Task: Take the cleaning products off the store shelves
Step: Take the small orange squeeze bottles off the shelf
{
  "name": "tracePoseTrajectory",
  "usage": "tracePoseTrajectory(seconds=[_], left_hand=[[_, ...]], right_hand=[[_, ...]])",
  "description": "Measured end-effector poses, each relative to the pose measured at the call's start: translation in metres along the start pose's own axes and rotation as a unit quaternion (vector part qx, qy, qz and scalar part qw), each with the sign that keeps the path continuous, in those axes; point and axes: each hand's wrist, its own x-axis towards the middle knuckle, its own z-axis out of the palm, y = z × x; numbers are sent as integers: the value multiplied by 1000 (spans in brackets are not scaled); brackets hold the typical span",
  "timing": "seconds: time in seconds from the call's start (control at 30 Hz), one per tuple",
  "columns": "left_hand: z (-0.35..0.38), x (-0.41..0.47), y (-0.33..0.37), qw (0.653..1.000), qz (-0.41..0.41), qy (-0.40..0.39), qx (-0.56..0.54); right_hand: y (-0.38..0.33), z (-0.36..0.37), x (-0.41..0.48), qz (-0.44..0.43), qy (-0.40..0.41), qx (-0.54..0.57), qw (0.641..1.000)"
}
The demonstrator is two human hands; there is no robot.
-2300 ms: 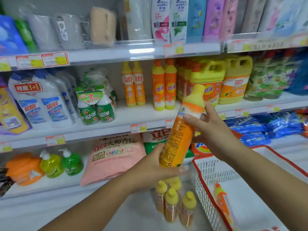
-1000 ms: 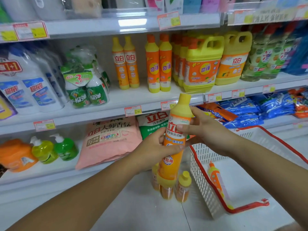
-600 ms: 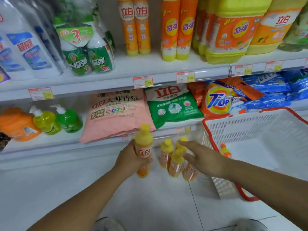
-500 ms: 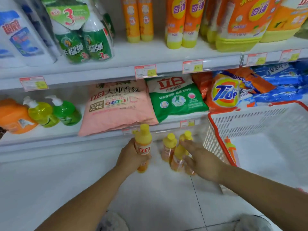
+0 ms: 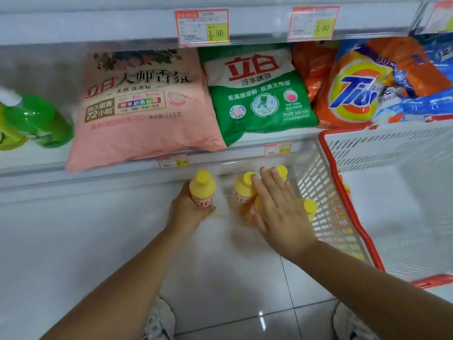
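Tiled floor [image 5: 73, 241]: grips dish-soap bottle [image 5: 202, 190] in left hand [image 5: 183, 212], lowered from chest height to 9 o'clock of bottle cluster [image 5: 242, 192]; rests flat, open right hand [image 5: 282, 212] on cluster; nearly set down.

A single view, worn on the person's head, looks forward and steeply down from close to the bottom shelf [image 5: 36, 165], whose bags [image 5: 147, 114] fill the upper half. A bottle [image 5: 202, 190] sits near mid-frame. Both forearms [image 5: 127, 278] enter from the lower edge over the tiled floor [image 5: 73, 241], and shoes [image 5: 159, 320] show at the very bottom.
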Motion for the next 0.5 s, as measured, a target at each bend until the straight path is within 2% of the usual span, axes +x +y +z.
tracePoseTrajectory(seconds=[0.27, 0.37, 0.5], left_hand=[[-9, -16, 8, 999, -6, -30, 15], [-29, -27, 34, 996, -1, -56, 71], [-73, -39, 86, 983, 45, -111, 141]], right_hand=[[1, -1, 3, 19, -43, 11, 999], [0, -9, 4, 22, -68, 25, 997], [-6, -33, 6, 40, -76, 88, 992]])
